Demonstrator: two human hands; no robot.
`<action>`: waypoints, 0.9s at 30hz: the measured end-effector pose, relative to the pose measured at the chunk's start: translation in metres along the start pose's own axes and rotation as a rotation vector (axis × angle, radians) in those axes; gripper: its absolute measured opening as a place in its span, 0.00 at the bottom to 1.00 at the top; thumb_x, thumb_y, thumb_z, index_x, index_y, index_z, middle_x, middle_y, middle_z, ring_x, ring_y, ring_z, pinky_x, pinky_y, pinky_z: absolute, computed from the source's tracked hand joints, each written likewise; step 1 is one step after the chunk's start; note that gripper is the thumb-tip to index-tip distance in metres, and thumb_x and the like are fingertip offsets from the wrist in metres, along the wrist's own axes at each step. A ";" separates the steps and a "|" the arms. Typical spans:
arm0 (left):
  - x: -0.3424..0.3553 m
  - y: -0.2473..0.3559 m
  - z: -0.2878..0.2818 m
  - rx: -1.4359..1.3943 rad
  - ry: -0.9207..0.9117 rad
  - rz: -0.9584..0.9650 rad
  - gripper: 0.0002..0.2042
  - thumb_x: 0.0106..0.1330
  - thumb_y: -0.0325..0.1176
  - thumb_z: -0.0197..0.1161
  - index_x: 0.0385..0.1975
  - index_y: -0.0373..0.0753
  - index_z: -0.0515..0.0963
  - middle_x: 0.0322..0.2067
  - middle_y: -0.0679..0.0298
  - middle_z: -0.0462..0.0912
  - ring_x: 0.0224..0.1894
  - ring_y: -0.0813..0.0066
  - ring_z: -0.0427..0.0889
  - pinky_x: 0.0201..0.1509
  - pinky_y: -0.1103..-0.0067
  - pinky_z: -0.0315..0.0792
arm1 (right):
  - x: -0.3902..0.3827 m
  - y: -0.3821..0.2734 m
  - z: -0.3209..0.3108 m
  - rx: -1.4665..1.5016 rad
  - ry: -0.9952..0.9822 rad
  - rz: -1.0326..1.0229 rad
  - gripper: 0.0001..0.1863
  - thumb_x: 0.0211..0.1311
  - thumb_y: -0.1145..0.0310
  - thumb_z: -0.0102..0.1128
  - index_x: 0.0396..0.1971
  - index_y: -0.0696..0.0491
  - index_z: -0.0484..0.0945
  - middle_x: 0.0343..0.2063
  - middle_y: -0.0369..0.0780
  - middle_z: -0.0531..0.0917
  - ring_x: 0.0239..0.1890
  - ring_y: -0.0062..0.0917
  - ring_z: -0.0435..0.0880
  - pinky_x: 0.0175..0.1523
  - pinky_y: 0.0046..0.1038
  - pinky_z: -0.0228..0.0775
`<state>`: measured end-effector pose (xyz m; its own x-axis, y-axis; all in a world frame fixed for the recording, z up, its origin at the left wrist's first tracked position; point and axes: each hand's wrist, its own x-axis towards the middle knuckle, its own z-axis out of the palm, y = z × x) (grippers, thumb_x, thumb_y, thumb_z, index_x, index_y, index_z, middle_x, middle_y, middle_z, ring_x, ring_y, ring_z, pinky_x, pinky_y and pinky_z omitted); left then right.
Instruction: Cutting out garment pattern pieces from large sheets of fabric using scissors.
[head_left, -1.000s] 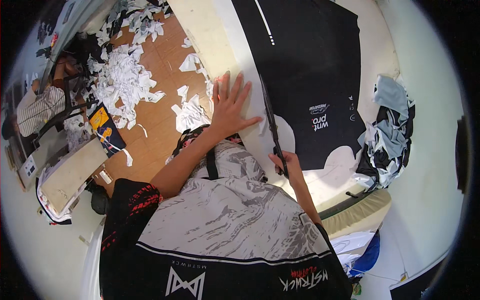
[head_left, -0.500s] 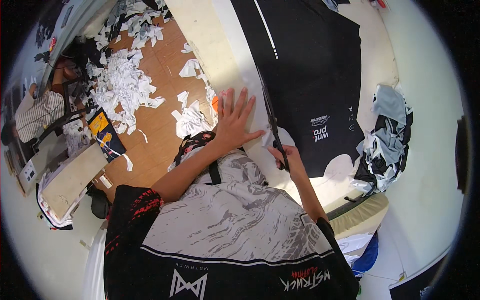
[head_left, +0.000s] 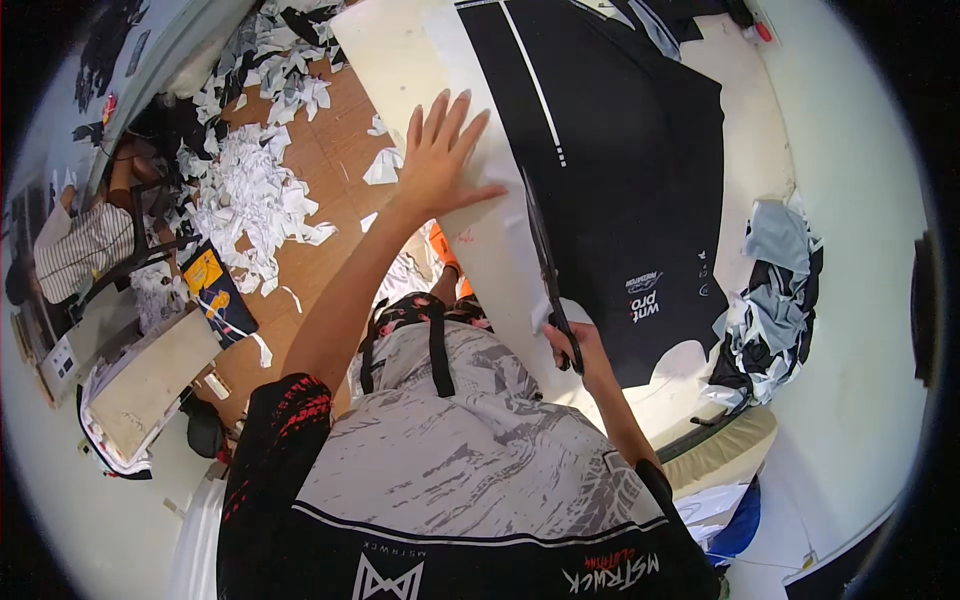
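Note:
Long dark scissors [head_left: 546, 262] are gripped in my right hand [head_left: 585, 352], their blades lying along the edge between black fabric and a white margin. The black printed fabric [head_left: 630, 180] is spread on the pale table, with a white stripe and small white prints on it. My left hand [head_left: 440, 160] lies flat with fingers spread at the white fabric margin [head_left: 515, 245], left of the blades. A rounded white piece [head_left: 577, 312] shows beside my right hand.
A heap of grey, black and white scraps [head_left: 775, 290] sits at the table's right edge. White offcuts [head_left: 250, 195] cover much of the brown floor [head_left: 340, 175] at left. A person in a striped top [head_left: 90, 245] sits on a chair at far left.
My left hand has moved farther up along the white margin. The black fabric sits lower in the picture, and the scissors, still in my right hand, appear slightly lower too.

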<state>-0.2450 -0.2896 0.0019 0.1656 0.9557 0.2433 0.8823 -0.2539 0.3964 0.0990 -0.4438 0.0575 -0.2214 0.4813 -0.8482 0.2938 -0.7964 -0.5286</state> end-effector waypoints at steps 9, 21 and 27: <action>0.008 -0.010 -0.001 0.000 -0.065 0.039 0.55 0.52 0.78 0.70 0.77 0.49 0.67 0.81 0.53 0.56 0.84 0.47 0.50 0.83 0.44 0.43 | 0.007 -0.012 0.009 -0.148 0.038 0.024 0.22 0.70 0.55 0.74 0.20 0.51 0.78 0.15 0.31 0.77 0.17 0.13 0.75 0.24 0.20 0.62; 0.030 -0.034 0.012 -0.039 -0.038 0.036 0.56 0.50 0.79 0.68 0.73 0.42 0.71 0.80 0.51 0.58 0.83 0.49 0.52 0.83 0.45 0.45 | 0.056 -0.075 0.020 -0.187 0.040 0.041 0.20 0.71 0.57 0.74 0.22 0.50 0.79 0.15 0.29 0.76 0.17 0.12 0.73 0.25 0.19 0.59; 0.031 -0.043 0.011 -0.079 -0.043 -0.002 0.57 0.48 0.78 0.70 0.73 0.40 0.71 0.80 0.51 0.59 0.83 0.48 0.52 0.83 0.45 0.44 | 0.074 -0.108 0.036 -0.049 0.004 -0.044 0.21 0.70 0.55 0.75 0.21 0.50 0.79 0.14 0.29 0.76 0.16 0.12 0.72 0.24 0.19 0.59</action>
<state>-0.2736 -0.2475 -0.0172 0.1841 0.9612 0.2052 0.8453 -0.2614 0.4660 0.0171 -0.3349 0.0532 -0.2311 0.5175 -0.8239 0.3291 -0.7553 -0.5667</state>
